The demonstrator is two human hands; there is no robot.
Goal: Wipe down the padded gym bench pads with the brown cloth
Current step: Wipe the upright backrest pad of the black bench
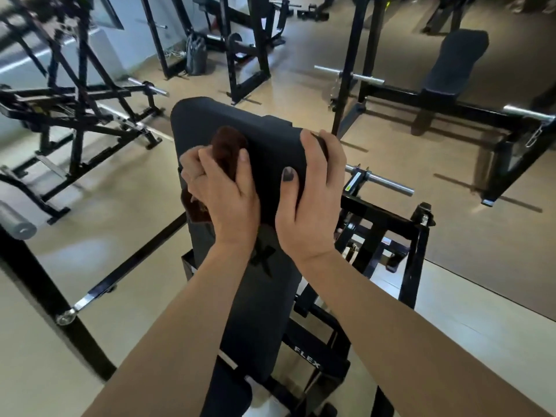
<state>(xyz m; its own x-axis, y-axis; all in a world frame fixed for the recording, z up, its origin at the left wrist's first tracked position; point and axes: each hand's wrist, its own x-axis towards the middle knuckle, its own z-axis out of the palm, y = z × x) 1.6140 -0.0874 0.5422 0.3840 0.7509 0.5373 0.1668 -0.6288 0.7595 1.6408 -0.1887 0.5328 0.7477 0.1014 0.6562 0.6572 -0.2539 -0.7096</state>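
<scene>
Left hand (221, 188) bunched around brown cloth (227, 145), pressing it against upper left of inclined back pad (270, 139) for wiping. Right hand (313, 188) clamped over pad's right edge, thumb on face, likely steadying it.

Single view, head-worn, wide-angle. Looks forward and steeply down from above the person's forearms, which enter from the bottom edge. Close range: the back pad (264, 136) of the bench fills the centre, running from the bottom of frame up to mid-height, with the left hand (222, 191) and right hand (313, 194) right on its top end. Beyond that, the view carries over the tan floor (120, 212) to other black frames, a second bench (457, 64) at upper right and a pale wall (99, 40) at upper left. Straight lines bow near the edges. No second view, so nothing overlaps.
</scene>
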